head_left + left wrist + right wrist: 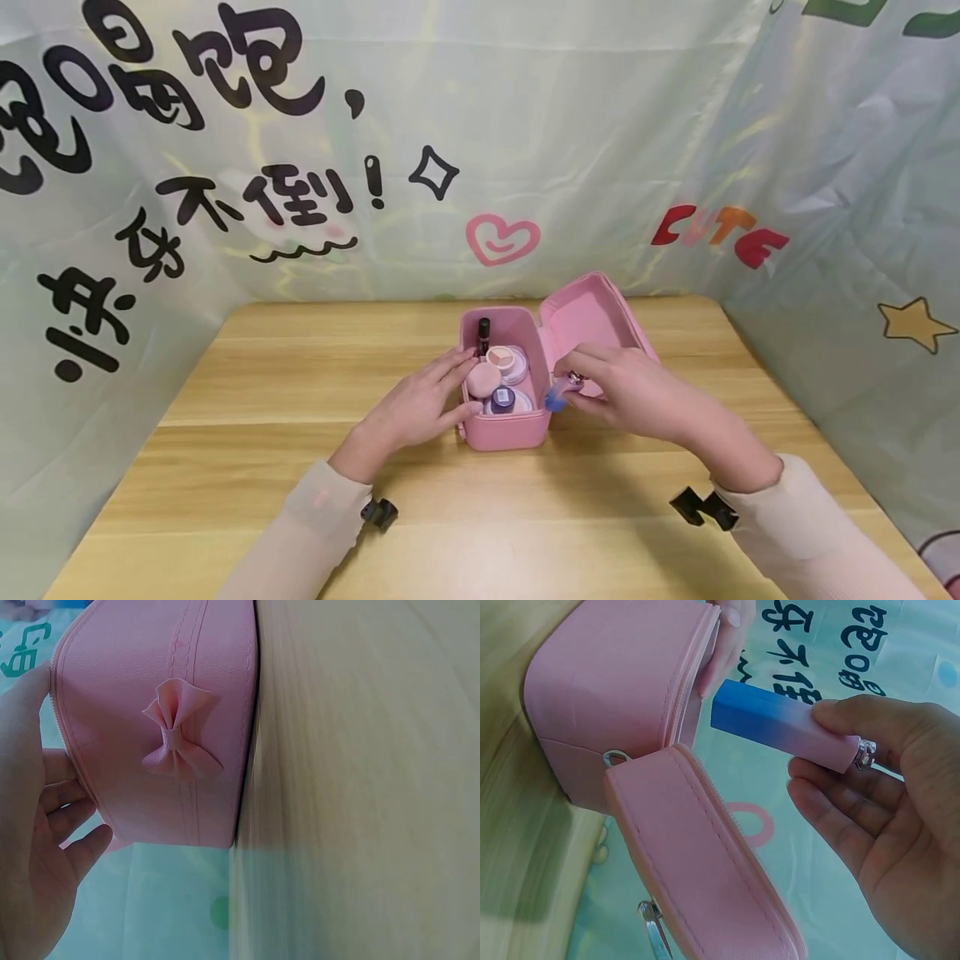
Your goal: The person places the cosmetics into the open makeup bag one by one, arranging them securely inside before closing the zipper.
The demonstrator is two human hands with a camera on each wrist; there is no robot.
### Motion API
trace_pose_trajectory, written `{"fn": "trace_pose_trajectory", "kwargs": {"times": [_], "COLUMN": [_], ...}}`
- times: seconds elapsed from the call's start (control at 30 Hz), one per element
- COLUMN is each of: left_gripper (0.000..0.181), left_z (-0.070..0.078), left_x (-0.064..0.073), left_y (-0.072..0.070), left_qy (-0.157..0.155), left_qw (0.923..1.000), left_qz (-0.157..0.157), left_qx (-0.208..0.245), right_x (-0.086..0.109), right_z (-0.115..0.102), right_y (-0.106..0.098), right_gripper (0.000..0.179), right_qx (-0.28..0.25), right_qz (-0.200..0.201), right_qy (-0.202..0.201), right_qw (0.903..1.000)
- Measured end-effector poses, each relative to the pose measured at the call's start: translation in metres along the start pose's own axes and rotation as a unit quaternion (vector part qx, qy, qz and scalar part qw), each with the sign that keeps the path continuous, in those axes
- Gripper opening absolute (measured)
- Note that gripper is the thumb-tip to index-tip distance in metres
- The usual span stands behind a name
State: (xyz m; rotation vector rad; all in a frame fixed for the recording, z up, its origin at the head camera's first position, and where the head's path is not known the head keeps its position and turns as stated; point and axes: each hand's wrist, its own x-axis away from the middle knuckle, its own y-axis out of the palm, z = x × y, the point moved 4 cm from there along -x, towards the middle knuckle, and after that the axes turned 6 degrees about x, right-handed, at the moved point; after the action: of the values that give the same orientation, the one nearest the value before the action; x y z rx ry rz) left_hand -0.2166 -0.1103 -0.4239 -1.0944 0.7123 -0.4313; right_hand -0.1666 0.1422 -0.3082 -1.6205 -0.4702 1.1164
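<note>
A pink makeup case point(507, 434) stands on the table with its lid point(588, 310) folded out to the right. My left hand point(422, 402) rests on the case's left rim, fingers fairly straight; in the left wrist view it lies beside the zipper edge, above a pink bow point(173, 739). Between thumb and fingers, my right hand point(633, 390) pinches a square lipstick tube point(780, 724), blue fading to pink, with a metal ring at its pink end. The tube is at the case's right rim, its blue end toward the case.
Inside the case are a black tube point(483, 335), a three-colour round compact point(501, 358), a pink round puff-like item point(483, 380), a dark-lidded jar point(502, 399) and clear round containers. A printed cloth point(600, 125) hangs behind the wooden table point(300, 450).
</note>
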Motion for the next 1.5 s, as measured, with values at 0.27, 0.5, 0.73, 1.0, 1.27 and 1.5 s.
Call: {"fn": "trace_pose_trajectory", "kwargs": {"times": [0.27,0.5,0.73,1.0,1.27,1.5], "left_gripper": [0.082,0.079,0.08,0.082,0.081,0.081], "left_z": [0.0,-0.001,0.0,-0.001,0.002,0.002], "left_x": [0.0,0.0,-0.001,-0.002,-0.002,0.0], "left_y": [0.0,0.0,0.0,0.0,-0.003,-0.004], "left_qy": [-0.005,-0.008,-0.009,-0.004,0.01,0.007], "left_qw": [1.0,0.9999,0.9999,1.0,0.9999,0.9999], "left_qz": [-0.003,-0.006,-0.005,-0.002,0.005,0.001], "left_qx": [0.004,0.0,0.001,0.007,0.007,0.013], "right_x": [-0.017,-0.024,-0.033,-0.044,-0.05,-0.051], "right_z": [0.006,0.011,0.015,0.019,0.02,0.026], "right_y": [0.007,0.014,0.026,0.045,0.063,0.079], "right_gripper": [0.024,0.024,0.02,0.019,0.015,0.015], "right_qx": [0.015,0.004,0.036,0.081,0.12,0.125], "right_qz": [0.01,-0.013,-0.03,-0.049,-0.068,-0.089], "right_qy": [-0.006,0.032,0.072,0.1,0.117,0.119], "right_qw": [0.9998,0.9994,0.9963,0.9904,0.9836,0.981]}}
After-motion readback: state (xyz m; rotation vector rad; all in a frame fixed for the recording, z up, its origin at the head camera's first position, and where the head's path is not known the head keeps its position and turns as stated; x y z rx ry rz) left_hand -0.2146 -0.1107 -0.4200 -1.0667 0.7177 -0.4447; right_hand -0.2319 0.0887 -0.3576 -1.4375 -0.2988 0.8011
